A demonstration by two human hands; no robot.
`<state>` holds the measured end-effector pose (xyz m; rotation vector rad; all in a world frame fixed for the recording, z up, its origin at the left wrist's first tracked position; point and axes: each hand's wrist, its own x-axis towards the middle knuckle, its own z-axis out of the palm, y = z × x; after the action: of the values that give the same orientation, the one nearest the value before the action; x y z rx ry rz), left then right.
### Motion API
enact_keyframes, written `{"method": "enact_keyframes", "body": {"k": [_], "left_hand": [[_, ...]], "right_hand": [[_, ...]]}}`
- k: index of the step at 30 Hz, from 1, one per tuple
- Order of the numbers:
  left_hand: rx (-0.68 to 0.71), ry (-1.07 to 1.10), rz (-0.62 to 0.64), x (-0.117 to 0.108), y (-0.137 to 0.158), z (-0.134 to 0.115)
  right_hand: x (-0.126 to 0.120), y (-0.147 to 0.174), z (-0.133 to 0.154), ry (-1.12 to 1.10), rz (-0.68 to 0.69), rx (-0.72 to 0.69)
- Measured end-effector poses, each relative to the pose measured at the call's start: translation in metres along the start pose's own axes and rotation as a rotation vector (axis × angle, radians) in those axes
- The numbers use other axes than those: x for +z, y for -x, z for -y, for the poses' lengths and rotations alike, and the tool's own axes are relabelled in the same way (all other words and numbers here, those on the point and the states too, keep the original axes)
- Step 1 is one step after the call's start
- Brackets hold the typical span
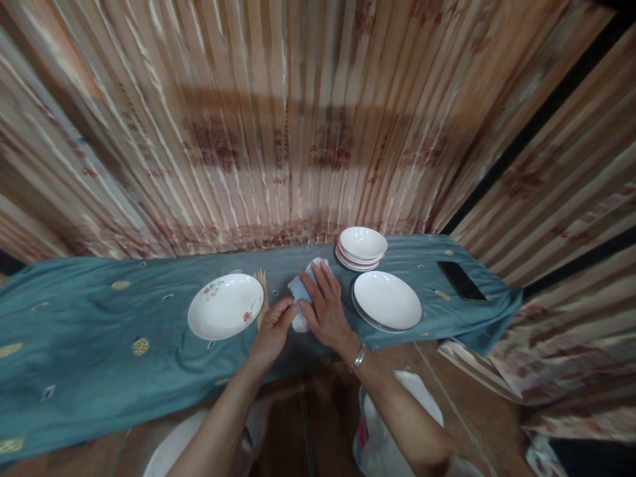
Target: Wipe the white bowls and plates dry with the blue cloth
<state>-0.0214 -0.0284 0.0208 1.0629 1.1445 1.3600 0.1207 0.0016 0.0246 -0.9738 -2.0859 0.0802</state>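
A folded pale blue and white cloth (298, 290) is under my hands at the middle of the table. My left hand (275, 326) is closed, with thumb and fingers pinching the cloth's near left edge. Across its top lies my right hand (325, 305), open, fingers stretched out and a little apart, a silver bracelet on the wrist. Part of the cloth is hidden beneath this hand. Left of the cloth, several wooden chopsticks (263, 291) lie beside a white oval plate (226, 308) with red flowers. To the right sit stacked white plates (387, 300).
Behind the plates stands a stack of white bowls (362, 243). A black phone (461, 281) lies near the right end of the teal-covered table (114, 371). Pleated curtains (278, 132) rise behind it. Below the front edge are a white basin (173, 447) and a white bag (417, 394).
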Motion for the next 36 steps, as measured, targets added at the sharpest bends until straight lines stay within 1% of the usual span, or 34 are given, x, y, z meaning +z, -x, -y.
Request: {"method": "enact_keyframes", "body": {"k": [3, 6, 8, 10, 13, 17, 19, 21, 25, 29, 33, 36], "left_hand": [[-0.005, -0.056, 0.024, 0.001, 0.003, -0.006], [0.011, -0.086, 0.039, 0.001, 0.005, -0.011], [0.008, -0.088, 0.048, 0.0, 0.006, -0.011], [0.004, -0.084, 0.044, -0.001, 0.006, -0.01], [-0.023, -0.049, 0.032, -0.003, 0.005, -0.006], [-0.092, 0.064, 0.035, -0.003, 0.004, -0.004], [-0.124, 0.142, 0.022, -0.001, 0.004, -0.007], [-0.145, 0.221, -0.02, 0.002, 0.005, -0.01], [-0.192, 0.356, -0.116, 0.002, 0.007, -0.01], [-0.271, 0.476, -0.207, -0.01, 0.009, -0.003], [-0.288, 0.556, -0.29, -0.024, 0.004, -0.001], [-0.289, 0.583, -0.336, -0.027, -0.006, -0.004]], "right_hand": [[-0.004, -0.015, -0.009, -0.08, -0.072, 0.061], [-0.004, -0.03, -0.025, -0.226, -0.111, 0.139], [-0.001, -0.037, -0.038, -0.341, -0.11, 0.224], [0.005, -0.041, -0.052, -0.447, -0.115, 0.347], [0.017, -0.036, -0.072, -0.548, -0.131, 0.496], [0.037, -0.016, -0.088, -0.589, -0.178, 0.648], [0.046, -0.007, -0.091, -0.606, -0.177, 0.675], [0.052, -0.001, -0.091, -0.62, -0.177, 0.689], [0.055, 0.002, -0.09, -0.654, -0.161, 0.699], [0.051, 0.002, -0.087, -0.692, -0.127, 0.71], [0.052, 0.001, -0.081, -0.814, -0.084, 0.732], [0.055, 0.002, -0.078, -0.876, -0.083, 0.755]]}}
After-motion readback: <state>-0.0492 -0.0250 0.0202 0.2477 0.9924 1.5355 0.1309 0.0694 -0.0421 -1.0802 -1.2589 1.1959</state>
